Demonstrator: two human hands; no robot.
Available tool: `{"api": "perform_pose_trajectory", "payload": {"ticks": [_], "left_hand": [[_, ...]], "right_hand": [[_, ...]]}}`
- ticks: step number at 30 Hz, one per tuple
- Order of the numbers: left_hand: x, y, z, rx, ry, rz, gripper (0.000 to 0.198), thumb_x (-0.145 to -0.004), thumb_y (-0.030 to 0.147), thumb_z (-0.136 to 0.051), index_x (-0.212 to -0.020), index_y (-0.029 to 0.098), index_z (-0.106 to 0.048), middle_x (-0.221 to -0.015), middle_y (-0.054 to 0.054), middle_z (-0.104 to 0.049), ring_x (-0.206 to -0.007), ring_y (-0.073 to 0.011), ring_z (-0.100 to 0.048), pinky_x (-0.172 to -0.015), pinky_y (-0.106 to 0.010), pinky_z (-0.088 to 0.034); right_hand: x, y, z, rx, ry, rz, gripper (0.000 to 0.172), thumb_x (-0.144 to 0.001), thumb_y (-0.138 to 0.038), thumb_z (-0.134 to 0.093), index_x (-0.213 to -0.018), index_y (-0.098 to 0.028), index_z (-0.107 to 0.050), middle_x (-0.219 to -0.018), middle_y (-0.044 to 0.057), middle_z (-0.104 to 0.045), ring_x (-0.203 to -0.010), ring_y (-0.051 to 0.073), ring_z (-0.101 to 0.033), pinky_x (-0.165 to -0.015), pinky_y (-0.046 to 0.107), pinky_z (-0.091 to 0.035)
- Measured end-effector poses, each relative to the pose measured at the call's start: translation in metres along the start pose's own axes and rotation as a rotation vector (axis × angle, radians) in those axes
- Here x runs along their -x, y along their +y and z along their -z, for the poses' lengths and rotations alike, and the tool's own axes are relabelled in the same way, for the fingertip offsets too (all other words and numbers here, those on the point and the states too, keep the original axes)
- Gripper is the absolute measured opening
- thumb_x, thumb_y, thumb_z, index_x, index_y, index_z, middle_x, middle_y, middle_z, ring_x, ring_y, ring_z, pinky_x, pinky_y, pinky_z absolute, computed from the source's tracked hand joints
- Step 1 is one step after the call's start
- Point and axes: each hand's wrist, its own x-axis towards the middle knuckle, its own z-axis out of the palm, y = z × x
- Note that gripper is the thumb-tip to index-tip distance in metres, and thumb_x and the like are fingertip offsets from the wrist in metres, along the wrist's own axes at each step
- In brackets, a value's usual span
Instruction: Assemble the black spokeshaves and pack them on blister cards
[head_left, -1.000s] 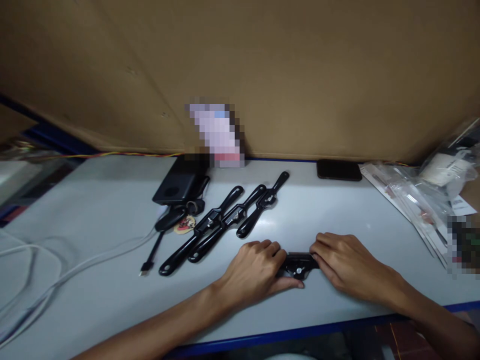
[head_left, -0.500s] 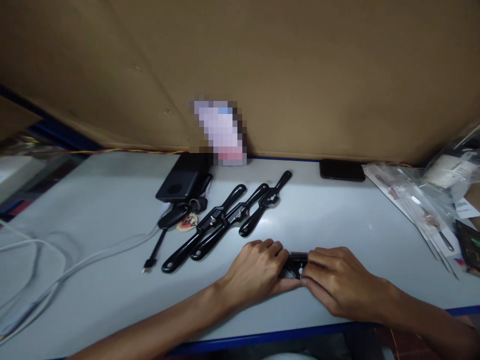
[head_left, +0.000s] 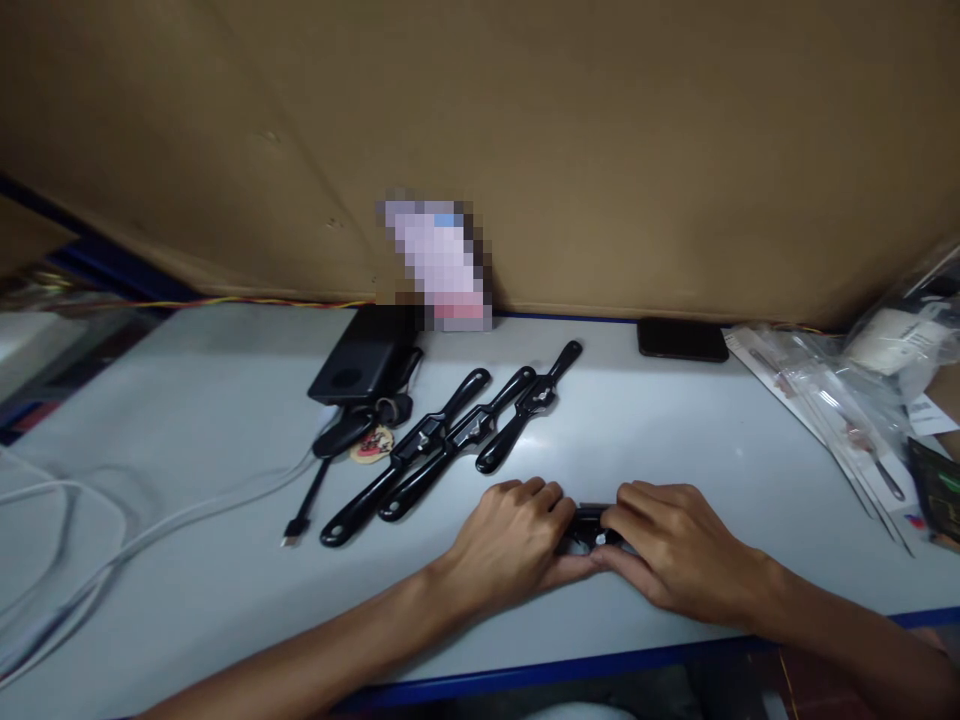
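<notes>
The right hand has slid in beside the left hand, both now clasped over the black tool lying on the desk.

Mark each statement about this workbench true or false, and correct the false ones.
1. The left hand and the right hand both grip the small black metal tool on the white table. True.
2. Five tools lie in a row beyond the hands. False: three long black two-handled tools lie there side by side.
3. The flat black phone lies at the back, by the brown cardboard wall. True.
4. The white cables run along the table's right side. False: they lie on the left; clear plastic bags are on the right.
</notes>
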Motion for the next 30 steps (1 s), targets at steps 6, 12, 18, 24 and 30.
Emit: {"api": "perform_pose_trajectory", "payload": {"ticks": [6,12,18,24,30], "left_hand": [[-0.001,0.001,0.003,0.012,-0.008,0.006,0.048,-0.088,0.061,-0.058,-0.066,0.017,-0.061,-0.062,-0.003,-0.063,-0.054,-0.0189,-0.060,-0.048,-0.031,-0.034],[0.000,0.001,0.003,-0.007,-0.035,0.009,0.055,-0.082,0.071,-0.060,-0.067,0.017,-0.062,-0.062,-0.004,-0.064,-0.056,-0.0206,-0.062,-0.048,-0.031,-0.035],[-0.001,0.001,0.003,-0.014,-0.042,0.017,0.055,-0.079,0.071,-0.064,-0.068,0.018,-0.063,-0.064,-0.004,-0.065,-0.058,-0.0222,-0.063,-0.048,-0.032,-0.036],[-0.001,0.001,0.003,-0.005,-0.044,0.011,0.056,-0.084,0.071,-0.058,-0.068,0.017,-0.063,-0.063,-0.005,-0.065,-0.057,-0.0211,-0.063,-0.049,-0.032,-0.036],[0.000,0.001,0.002,0.005,-0.041,0.012,0.059,-0.087,0.072,-0.053,-0.069,0.017,-0.063,-0.064,-0.006,-0.065,-0.057,-0.0213,-0.063,-0.049,-0.031,-0.035]], "right_hand": [[0.000,-0.003,-0.011,0.011,0.039,0.039,0.033,-0.100,-0.024,-0.049,-0.072,-0.015,-0.063,-0.071,0.003,-0.063,-0.063,0.016,-0.055,-0.057,0.030,-0.035],[-0.002,0.010,0.010,-0.261,0.001,-0.064,0.025,-0.099,-0.019,-0.045,-0.096,-0.018,-0.069,-0.071,0.000,-0.062,-0.062,0.013,-0.053,-0.058,0.027,-0.035],[-0.001,0.013,0.017,-0.168,-0.089,-0.005,0.023,-0.090,-0.012,-0.046,-0.090,-0.018,-0.069,-0.073,0.002,-0.060,-0.066,0.015,-0.052,-0.060,0.029,-0.033],[0.000,0.011,0.017,-0.169,-0.082,-0.009,0.024,-0.090,-0.013,-0.046,-0.100,-0.018,-0.067,-0.077,0.002,-0.062,-0.068,0.015,-0.053,-0.061,0.029,-0.033],[-0.001,0.011,0.015,-0.141,-0.140,-0.033,0.019,-0.089,-0.013,-0.047,-0.084,-0.017,-0.066,-0.076,0.003,-0.063,-0.068,0.016,-0.054,-0.061,0.030,-0.035]]}}
